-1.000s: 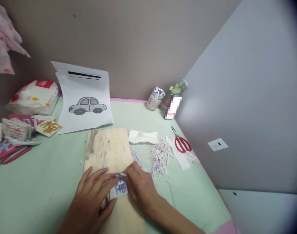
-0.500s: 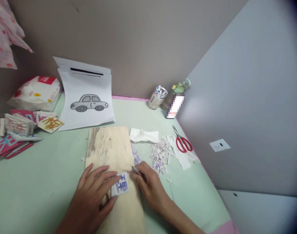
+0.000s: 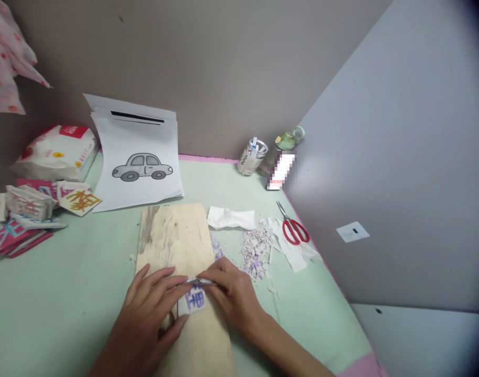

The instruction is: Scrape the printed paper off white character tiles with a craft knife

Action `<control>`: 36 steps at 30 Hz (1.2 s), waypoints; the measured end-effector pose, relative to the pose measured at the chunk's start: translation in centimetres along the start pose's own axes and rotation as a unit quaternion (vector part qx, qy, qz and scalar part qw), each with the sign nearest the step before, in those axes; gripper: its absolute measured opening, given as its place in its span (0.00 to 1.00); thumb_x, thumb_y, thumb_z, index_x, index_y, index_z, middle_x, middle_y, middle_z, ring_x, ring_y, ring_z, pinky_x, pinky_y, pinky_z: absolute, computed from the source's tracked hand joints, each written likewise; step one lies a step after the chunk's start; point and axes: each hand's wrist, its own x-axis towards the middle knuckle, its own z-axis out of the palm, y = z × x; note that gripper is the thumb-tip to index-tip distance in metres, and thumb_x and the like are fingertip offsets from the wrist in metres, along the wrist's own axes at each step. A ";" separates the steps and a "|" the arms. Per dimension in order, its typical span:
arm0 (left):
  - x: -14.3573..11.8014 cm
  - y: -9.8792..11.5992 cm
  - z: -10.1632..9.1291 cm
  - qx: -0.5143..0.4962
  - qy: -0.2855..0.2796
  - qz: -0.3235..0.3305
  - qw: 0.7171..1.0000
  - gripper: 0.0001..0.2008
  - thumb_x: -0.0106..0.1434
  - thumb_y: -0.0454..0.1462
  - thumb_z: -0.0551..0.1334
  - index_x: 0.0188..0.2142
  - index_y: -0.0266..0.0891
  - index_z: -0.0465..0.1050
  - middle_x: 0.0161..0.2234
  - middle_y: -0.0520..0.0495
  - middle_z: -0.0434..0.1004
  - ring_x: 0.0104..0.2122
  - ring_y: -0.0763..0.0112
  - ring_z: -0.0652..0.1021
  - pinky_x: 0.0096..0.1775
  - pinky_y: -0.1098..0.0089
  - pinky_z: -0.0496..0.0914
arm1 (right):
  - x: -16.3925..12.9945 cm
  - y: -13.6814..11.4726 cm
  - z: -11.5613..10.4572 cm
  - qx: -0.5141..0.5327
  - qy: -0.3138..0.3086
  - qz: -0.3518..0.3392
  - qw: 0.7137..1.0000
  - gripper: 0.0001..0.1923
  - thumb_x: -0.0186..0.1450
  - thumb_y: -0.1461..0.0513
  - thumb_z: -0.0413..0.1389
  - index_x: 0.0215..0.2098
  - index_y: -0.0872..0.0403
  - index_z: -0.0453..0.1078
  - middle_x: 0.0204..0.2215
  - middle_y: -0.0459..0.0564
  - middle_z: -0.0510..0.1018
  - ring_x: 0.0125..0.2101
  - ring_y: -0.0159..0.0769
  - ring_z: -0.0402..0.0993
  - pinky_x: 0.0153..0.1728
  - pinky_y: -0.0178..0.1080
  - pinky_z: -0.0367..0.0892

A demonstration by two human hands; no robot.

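Note:
A white square piece with a blue-purple character (image 3: 196, 300) lies on a wooden board (image 3: 174, 230). My left hand (image 3: 148, 303) holds its left side, the thumb at the lower edge and the fingertips along the upper left; the other fingers spread over the board. My right hand (image 3: 233, 296) pinches a slim metal craft knife (image 3: 202, 283), its tip at the piece's upper edge close to my left fingertips. The exact contact of the blade is hard to make out. Most of the knife's handle is hidden in my right hand.
White and purple shavings (image 3: 257, 251) lie right of the board, near folded tissue (image 3: 231, 218) and red-handled scissors (image 3: 296, 230). Behind stand a can (image 3: 251, 159) and a bottle (image 3: 288, 139). Car drawing sheets (image 3: 141, 141), a tissue pack (image 3: 60, 152) and lettered pieces (image 3: 29, 201) are at left.
My right hand has brought the knife left and slightly up, from the board's right edge onto the top of the white piece. My left hand stays in place.

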 end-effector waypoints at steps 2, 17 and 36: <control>-0.1 0.0 0.1 0.002 -0.002 -0.002 1.000 0.19 0.64 0.38 0.62 0.55 0.48 0.68 0.51 0.52 0.79 0.56 0.57 0.71 0.64 0.48 0.50 | -0.1 0.3 0.1 -0.033 0.008 -0.033 0.999 0.12 0.68 0.66 0.55 0.44 0.48 0.80 0.36 0.49 0.77 0.35 0.34 0.76 0.35 0.36 0.68; 0.0 -0.2 -0.1 0.013 -0.015 0.007 1.000 0.20 0.64 0.38 0.62 0.56 0.49 0.68 0.51 0.52 0.79 0.55 0.57 0.72 0.63 0.49 0.49 | 0.4 -0.7 -0.6 -0.125 -0.079 -0.058 0.987 0.09 0.70 0.66 0.46 0.41 0.53 0.68 0.39 0.52 0.72 0.34 0.35 0.69 0.32 0.37 0.65; -0.2 -0.6 0.6 0.013 0.000 0.010 1.000 0.21 0.63 0.39 0.63 0.56 0.49 0.69 0.50 0.51 0.79 0.54 0.57 0.74 0.64 0.48 0.51 | -0.5 0.4 0.1 -0.114 0.001 -0.113 0.987 0.14 0.71 0.65 0.49 0.45 0.52 0.77 0.37 0.52 0.78 0.34 0.35 0.76 0.33 0.36 0.69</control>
